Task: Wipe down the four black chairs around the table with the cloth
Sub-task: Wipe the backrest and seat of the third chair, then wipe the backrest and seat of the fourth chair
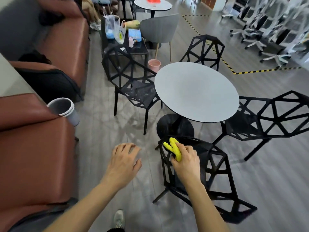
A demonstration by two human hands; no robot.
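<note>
One right hand [184,160] presses fluffy yellow cloth [173,148] onto, seemingly, angular lattice chair [215,174].

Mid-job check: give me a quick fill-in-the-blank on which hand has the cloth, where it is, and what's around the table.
1. The yellow cloth is gripped by the ____ hand.
2. The cloth is pressed against the top edge of the nearest black chair's ____.
3. The left hand hovers with spread fingers and holds ____.
4. The round table has a ____ top.

Missing words: right; backrest; nothing; grey
</note>
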